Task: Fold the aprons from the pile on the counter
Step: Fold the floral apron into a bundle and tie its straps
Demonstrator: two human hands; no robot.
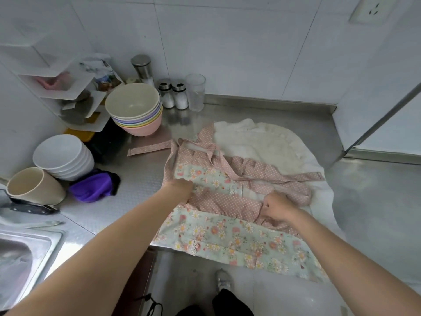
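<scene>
A pink dotted and floral apron [218, 201] lies spread on the steel tabletop [141, 192], its near floral edge hanging over the front. It rests partly on a cream apron [262, 142] that spreads out to the far right beneath it. The left hand [180, 189] is curled onto the apron's left edge, gripping the fabric (the fingertips are tucked out of sight). The right hand [276, 207] pinches a bunched pink fold near the apron's middle right. One pink tie strap [148, 149] trails left toward a stack of pastel bowls [136, 110]. Nearer on the left sits a stack of white bowls [63, 158], a beige cup [34, 187] on its side and a purple cloth [93, 185]. Two shakers [173, 93] and a clear glass [196, 92] stand by the far wall, and a sink [20, 263] is at near left.
</scene>
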